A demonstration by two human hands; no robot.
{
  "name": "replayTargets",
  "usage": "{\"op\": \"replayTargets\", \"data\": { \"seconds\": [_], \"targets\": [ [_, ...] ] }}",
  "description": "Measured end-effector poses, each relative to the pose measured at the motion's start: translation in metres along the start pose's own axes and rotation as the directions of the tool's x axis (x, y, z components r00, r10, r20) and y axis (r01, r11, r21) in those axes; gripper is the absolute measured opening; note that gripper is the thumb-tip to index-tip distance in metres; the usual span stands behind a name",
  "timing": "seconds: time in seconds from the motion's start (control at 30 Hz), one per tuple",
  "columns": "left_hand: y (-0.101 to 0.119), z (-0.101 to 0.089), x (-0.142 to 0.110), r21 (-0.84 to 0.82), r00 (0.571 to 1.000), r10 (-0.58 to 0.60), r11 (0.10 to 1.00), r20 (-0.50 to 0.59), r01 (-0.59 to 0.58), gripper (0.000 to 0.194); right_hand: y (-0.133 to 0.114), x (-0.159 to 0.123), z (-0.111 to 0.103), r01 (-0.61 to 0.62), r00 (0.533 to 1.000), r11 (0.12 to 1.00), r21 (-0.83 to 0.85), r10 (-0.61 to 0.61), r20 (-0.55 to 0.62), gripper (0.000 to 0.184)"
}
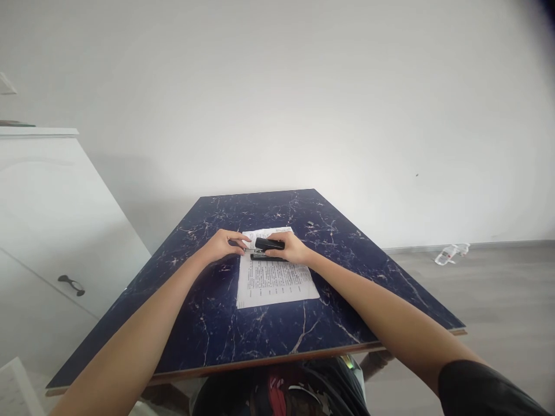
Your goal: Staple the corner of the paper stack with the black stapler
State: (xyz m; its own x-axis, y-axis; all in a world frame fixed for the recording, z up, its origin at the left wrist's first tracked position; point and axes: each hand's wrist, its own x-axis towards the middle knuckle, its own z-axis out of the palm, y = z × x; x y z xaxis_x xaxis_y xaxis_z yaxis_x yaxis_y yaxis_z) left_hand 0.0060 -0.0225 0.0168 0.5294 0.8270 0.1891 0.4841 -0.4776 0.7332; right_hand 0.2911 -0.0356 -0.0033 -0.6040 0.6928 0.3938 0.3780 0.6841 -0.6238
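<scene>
A black stapler (269,244) lies over a printed sheet of paper (277,286), its jaws apart and its front end facing left. My right hand (295,248) is closed round the rear of the stapler, fingers on the upper arm and thumb lower down. At the stapler's front end, my left hand (228,243) has its thumb and fingertips close together on a thin metallic part that sticks out to the left. Whether this part belongs to the stapler or is loose, I cannot tell. Part of the paper's upper half is hidden by the stapler and my right hand.
The table (243,341) has a dark blue marble-patterned top. A small dark object (310,223) lies beyond the paper's upper right corner. To the left stands a white cabinet (52,190) with a dark handle. Clear plastic packaging (451,253) sits on the floor by the wall.
</scene>
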Motion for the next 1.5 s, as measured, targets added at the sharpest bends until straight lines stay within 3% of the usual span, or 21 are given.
{"op": "replayTargets", "data": {
  "seconds": [0.17, 0.33, 0.5, 0.6, 0.77, 0.9, 1.13, 1.27, 1.37, 1.43, 1.5],
  "targets": [
    [0.027, 0.023, 0.002, 0.01, 0.991, 0.125, 0.992, 0.053, -0.126, 0.051, -0.009, -0.002, -0.005, 0.095, 0.992, 0.989, 0.116, -0.104, 0.075, 0.032],
    [0.028, 0.037, 0.005, 0.031, 0.986, 0.166, 0.986, 0.013, -0.166, 0.042, -0.011, -0.002, -0.001, 0.097, 0.993, 0.987, 0.131, -0.104, 0.048, 0.03],
    [0.025, 0.023, 0.006, 0.008, 0.973, 0.183, 0.983, -0.138, -0.183, 0.032, -0.011, 0.003, 0.003, -0.008, 0.998, 0.991, 0.131, 0.016, -0.063, 0.035],
    [0.018, 0.01, 0.005, 0.062, 0.96, 0.158, 0.987, -0.231, -0.147, 0.032, -0.016, 0.007, 0.006, 0.001, 0.997, 0.999, 0.045, 0.003, -0.08, 0.033],
    [0.0, 0.0, 0.004, 0.078, 0.956, 0.069, 0.996, -0.285, -0.049, 0.033, -0.023, 0.004, 0.008, 0.071, 0.984, 0.993, -0.096, -0.054, 0.169, 0.027],
    [-0.003, 0.006, 0.005, 0.114, 0.975, 0.077, 0.992, -0.207, -0.054, 0.037, -0.024, 0.0, -0.002, 0.007, 0.947, 0.996, -0.09, 0.022, 0.32, 0.022],
    [0.004, 0.014, 0.005, 0.169, 0.994, 0.068, 0.984, -0.09, -0.052, 0.037, -0.023, -0.004, -0.027, -0.009, 0.891, 0.983, -0.185, 0.092, 0.444, 0.019],
    [-0.005, 0.017, 0.008, 0.259, 0.995, 0.073, 0.964, -0.063, -0.054, 0.033, -0.024, -0.005, -0.028, 0.009, 0.896, 0.976, -0.219, 0.09, 0.436, 0.025],
    [-0.013, 0.025, 0.012, 0.385, 0.989, -0.013, 0.92, -0.149, 0.071, 0.032, -0.024, -0.005, -0.023, 0.016, 0.912, 0.968, -0.251, 0.089, 0.401, 0.033],
    [-0.017, 0.033, 0.016, 0.472, 0.957, -0.114, 0.85, -0.267, 0.233, 0.037, -0.024, -0.005, -0.019, 0.016, 0.922, 0.965, -0.262, 0.087, 0.377, 0.037],
    [-0.018, 0.042, 0.019, 0.521, 0.932, -0.165, 0.791, -0.323, 0.321, 0.04, -0.024, -0.005, -0.017, 0.014, 0.926, 0.968, -0.252, 0.082, 0.368, 0.037]
  ]
}}
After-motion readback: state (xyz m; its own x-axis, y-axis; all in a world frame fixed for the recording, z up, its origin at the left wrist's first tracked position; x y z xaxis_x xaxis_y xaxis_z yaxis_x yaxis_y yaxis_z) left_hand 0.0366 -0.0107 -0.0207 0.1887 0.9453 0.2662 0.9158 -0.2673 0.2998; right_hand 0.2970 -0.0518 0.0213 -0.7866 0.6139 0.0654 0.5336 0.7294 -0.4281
